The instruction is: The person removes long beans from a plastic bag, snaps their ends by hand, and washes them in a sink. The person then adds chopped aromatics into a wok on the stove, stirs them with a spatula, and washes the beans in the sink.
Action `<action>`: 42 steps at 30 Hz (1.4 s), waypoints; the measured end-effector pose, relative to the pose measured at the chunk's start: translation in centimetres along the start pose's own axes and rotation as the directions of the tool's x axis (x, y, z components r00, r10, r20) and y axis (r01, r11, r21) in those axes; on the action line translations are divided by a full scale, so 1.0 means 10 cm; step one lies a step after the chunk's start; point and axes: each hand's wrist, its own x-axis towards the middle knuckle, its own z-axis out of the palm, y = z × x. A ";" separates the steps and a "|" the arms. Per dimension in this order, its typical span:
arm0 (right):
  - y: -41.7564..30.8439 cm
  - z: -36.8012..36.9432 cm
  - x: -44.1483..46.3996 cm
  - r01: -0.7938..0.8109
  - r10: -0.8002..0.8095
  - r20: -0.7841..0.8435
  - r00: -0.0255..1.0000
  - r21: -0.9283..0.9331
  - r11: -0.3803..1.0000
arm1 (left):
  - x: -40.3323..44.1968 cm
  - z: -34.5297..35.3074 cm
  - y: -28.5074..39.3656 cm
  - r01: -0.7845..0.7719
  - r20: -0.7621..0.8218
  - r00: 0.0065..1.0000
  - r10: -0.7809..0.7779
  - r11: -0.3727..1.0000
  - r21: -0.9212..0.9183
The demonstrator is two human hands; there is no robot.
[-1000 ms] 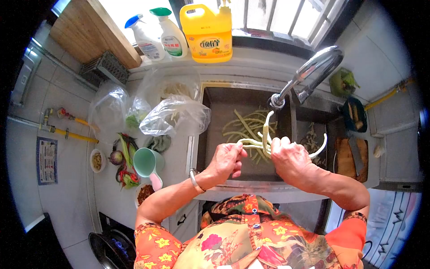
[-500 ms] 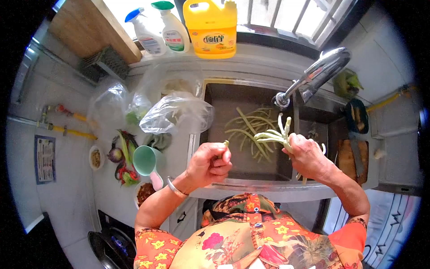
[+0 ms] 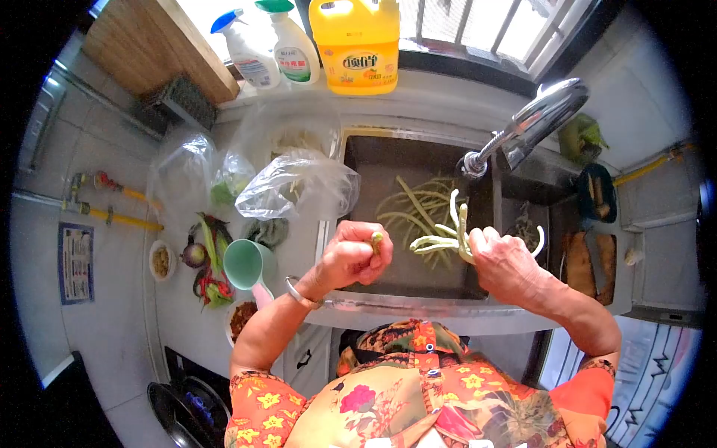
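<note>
My left hand [image 3: 352,255] is closed at the front left edge of the sink [image 3: 377,157]. A short green bean piece [image 3: 376,240] pokes out between its thumb and fingers. Gripped in my right hand [image 3: 509,263] is a bunch of pale long beans [image 3: 442,243], whose ends fan out to the left and upward; one curls out on the right. This hand is over the divider between the two basins. More long beans [image 3: 412,203] lie loosely on the bottom of the larger basin, below and between my hands.
A chrome faucet [image 3: 549,112] arches over the sink. Left are plastic bags [image 3: 299,183], a green dipper [image 3: 249,263] and vegetables [image 3: 213,257]. Behind stand a yellow jug [image 3: 357,60] and spray bottles [image 3: 293,56]. A knife [image 3: 600,261] lies on a cutting board [image 3: 579,265] at right.
My left hand has risen slightly and turned, so the bean piece shows more. In my right hand the bean bunch has shifted, its ends more spread and pointing further left.
</note>
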 end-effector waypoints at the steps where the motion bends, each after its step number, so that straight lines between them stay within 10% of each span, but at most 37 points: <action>1: -0.01 -0.03 0.00 0.027 -0.027 0.001 1.000 -0.029 0.999 | 0.01 -0.02 0.01 -0.065 0.026 0.998 0.065 0.998 -0.007; 14: -0.24 -0.13 0.06 0.267 -0.321 -0.053 0.946 -0.437 0.859 | 0.30 0.25 0.31 0.562 -0.164 0.827 -0.537 0.787 0.256; 25: -0.29 -0.03 0.10 0.240 -0.293 0.017 0.956 -0.622 0.745 | 0.28 0.27 0.32 0.690 -0.139 0.646 -0.751 0.496 0.527; 30: -0.29 0.04 0.08 0.204 -0.239 0.015 0.971 -0.570 0.796 | 0.15 0.33 0.19 0.470 -0.160 0.810 -0.565 0.460 0.753; 36: -0.44 -0.03 0.04 0.111 -0.156 -0.033 0.987 -0.561 0.820 | -0.07 0.32 -0.06 0.371 -0.298 0.912 -0.283 0.878 0.302; 42: -0.54 -0.01 0.06 0.018 -0.095 -0.137 0.986 -0.475 0.880 | -0.13 0.32 -0.21 0.183 -0.364 0.892 -0.268 0.950 -0.251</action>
